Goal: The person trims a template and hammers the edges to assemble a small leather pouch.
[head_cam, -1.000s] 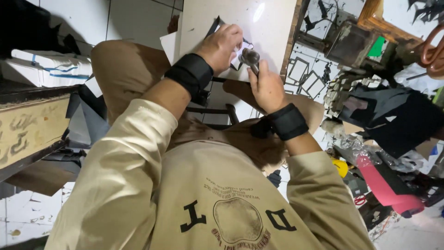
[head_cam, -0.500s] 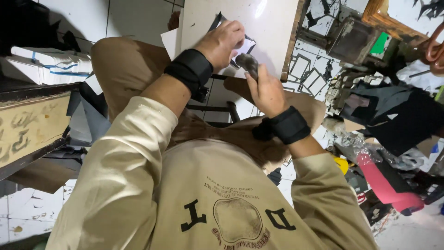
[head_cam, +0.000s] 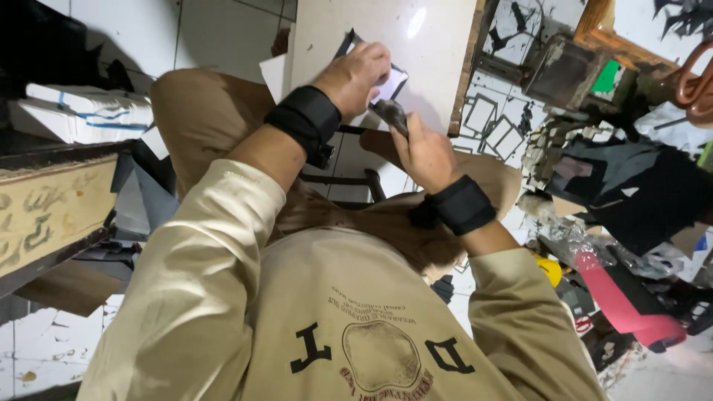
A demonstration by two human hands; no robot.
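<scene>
My left hand (head_cam: pixel 362 73) presses down on a small white sheet with a dark edge (head_cam: pixel 392 80) that lies on a white board (head_cam: pixel 431 44). My right hand (head_cam: pixel 425 151) is closed around a dark, short tool (head_cam: pixel 389 113) whose head sits just below the left hand's fingers, at the near edge of the board. Both wrists wear black bands. My beige sleeves and shirt fill the lower part of the view. What kind of tool it is stays unclear.
A wooden frame (head_cam: pixel 616 48) and several small frame pieces (head_cam: pixel 490 122) lie to the right with dark cloth (head_cam: pixel 631 193) and a red roll (head_cam: pixel 624 304). White stacked packs (head_cam: pixel 82 111) and a carved wooden panel (head_cam: pixel 44 215) are on the left, over a tiled floor.
The right hand with the dark tool has shifted slightly down and closer to the left hand. The left hand stays pressed on the small sheet.
</scene>
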